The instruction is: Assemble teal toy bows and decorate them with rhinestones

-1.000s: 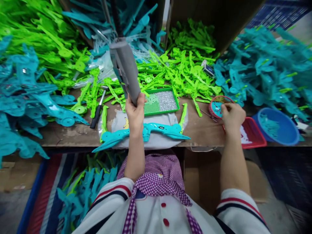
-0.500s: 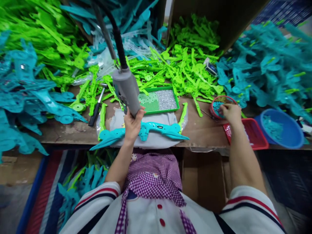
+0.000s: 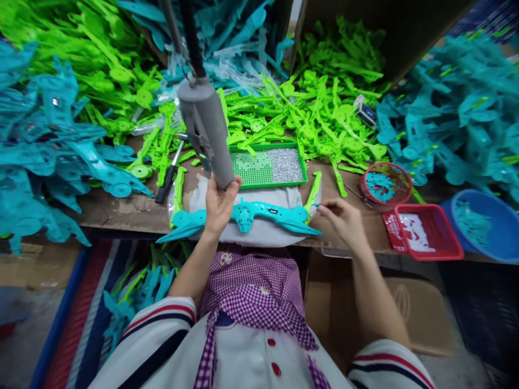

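Power tool (image 3: 208,127) gripped in left hand (image 3: 220,208), small teal piece (image 3: 315,205) pinched in right hand (image 3: 341,220)

The left hand is curled around the bottom of the gray tool, thumb and fingers wrapped on its casing; its tip is hidden behind the hand. The black cable (image 3: 191,40) rises from the tool's top, beyond that hand.

The right hand has thumb and forefinger almost together with the tiny piece at their tips; its other fingers are loosely bent. Whether the piece touches anything cannot be told.

Between the hands lies a teal winged part (image 3: 244,215) with a lime arm at each end, resting on a pale cloth (image 3: 265,236). The right fingertips are just beside its right lime arm (image 3: 314,192); the left hand overlaps its left wing.

Beyond the winged part, between the hands, sits a green tray (image 3: 279,185) holding silver bits. Left of the left hand lies a hammer (image 3: 165,186). To the right of the right hand stand a round red basket (image 3: 400,183), a red tray (image 3: 446,232) and a blue bowl (image 3: 501,227).
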Available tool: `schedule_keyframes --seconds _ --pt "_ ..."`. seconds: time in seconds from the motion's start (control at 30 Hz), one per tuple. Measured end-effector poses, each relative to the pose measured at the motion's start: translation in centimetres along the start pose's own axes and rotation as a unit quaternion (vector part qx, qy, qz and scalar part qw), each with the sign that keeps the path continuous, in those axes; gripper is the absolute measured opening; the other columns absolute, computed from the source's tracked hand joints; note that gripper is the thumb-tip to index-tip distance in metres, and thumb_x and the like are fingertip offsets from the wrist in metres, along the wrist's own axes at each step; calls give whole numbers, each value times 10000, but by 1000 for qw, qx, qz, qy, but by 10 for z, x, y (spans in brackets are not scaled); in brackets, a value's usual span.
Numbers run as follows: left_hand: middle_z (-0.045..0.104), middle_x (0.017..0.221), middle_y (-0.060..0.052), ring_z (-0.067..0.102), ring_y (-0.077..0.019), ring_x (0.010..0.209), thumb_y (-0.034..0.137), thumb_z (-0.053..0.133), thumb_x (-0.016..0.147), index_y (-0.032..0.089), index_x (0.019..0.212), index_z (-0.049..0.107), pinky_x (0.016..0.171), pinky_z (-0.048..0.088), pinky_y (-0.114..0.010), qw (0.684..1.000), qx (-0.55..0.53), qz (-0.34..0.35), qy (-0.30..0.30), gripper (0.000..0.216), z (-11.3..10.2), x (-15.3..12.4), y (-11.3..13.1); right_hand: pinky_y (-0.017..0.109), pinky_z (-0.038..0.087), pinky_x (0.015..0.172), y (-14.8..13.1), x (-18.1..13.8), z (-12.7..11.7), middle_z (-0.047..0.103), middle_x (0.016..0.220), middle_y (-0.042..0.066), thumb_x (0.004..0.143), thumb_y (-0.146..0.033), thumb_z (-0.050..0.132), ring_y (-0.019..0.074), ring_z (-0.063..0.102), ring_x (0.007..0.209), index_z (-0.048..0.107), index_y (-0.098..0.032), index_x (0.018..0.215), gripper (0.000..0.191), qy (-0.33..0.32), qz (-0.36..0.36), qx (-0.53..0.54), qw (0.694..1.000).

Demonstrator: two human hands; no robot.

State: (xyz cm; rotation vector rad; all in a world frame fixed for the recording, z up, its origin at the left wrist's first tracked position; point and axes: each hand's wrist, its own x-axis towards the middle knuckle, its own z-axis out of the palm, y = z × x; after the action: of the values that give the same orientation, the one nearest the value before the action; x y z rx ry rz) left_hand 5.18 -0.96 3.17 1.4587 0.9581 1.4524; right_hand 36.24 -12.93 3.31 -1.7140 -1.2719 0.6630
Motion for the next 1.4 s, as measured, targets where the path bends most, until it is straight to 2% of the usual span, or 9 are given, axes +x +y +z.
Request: schedule_keyframes --seconds 0.17,0.2,0.33,0.5,0.63,0.9,1.07,1.27,1.4 --pt "622 1288 -69 615 -208 1179 411 743 874 305 1384 522 1017 512 -384 981 148 56 115 566 1 -35 6 395 579 742 -30 -33 68 750 873 62 866 -462 674 223 690 809 748 -246 857 228 36 -15 45 998" --pt "650 1240 -61 626 -205 1156 373 736 884 297 1341 570 1018 513 -394 980 170 73 79 492 5 -43 9 393 578 732 -35 -34 75 752 861 58 872 -458 669 220 688 791 757 -252 861 225 19 -21 55 998" --pt "748 1044 -49 696 -191 997 315 694 917 245 1116 728 900 571 -361 966 145 48 -208 214 26 -56 12 351 565 631 -47 -30 91 739 788 36 847 -461 701 183 660 654 769 -247 879 228 -32 -12 121 992" --pt "774 902 -39 707 -174 784 322 694 910 229 979 777 712 566 -315 945 144 -38 -289 143 32 -32 -4 361 598 693 -32 -24 87 759 840 39 812 -491 735 190 701 707 729 -227 1061 364 -21 22 150 988" --pt "735 902 -43 663 -190 848 300 673 928 241 954 790 795 508 -357 904 286 33 -317 134 26 -22 -17 434 588 853 -15 -26 77 761 1008 93 881 -496 652 235 714 909 721 -218 1079 348 67 -12 29 997" --pt "703 894 -54 608 -223 892 307 570 988 225 888 781 839 390 -405 805 434 131 -383 248 38 -14 -13 456 555 920 -11 -31 85 729 1044 99 960 -414 553 257 687 1000 736 -241 1064 272 66 -82 -73 992" --pt "713 1044 -85 621 -247 987 311 558 997 237 1117 747 954 374 -457 789 457 154 -380 236 30 -30 -11 452 520 903 -11 -34 85 711 1098 97 986 -427 503 269 653 1036 750 -281 1115 315 12 -126 -163 978" --pt "562 1437 -169 528 -348 1280 467 608 946 240 1366 613 1062 333 -580 767 487 143 -393 477 17 -43 -7 456 395 914 -24 -34 87 683 1302 86 1029 -381 434 271 588 1131 630 -309 1344 377 -99 -222 -349 905" --pt "519 1491 -142 492 -361 1331 424 658 923 276 1342 634 1064 358 -616 788 454 111 -400 445 14 -37 -12 452 366 880 -33 -24 88 688 1309 91 1046 -349 382 266 587 1109 605 -266 1361 395 -171 -264 -386 867"
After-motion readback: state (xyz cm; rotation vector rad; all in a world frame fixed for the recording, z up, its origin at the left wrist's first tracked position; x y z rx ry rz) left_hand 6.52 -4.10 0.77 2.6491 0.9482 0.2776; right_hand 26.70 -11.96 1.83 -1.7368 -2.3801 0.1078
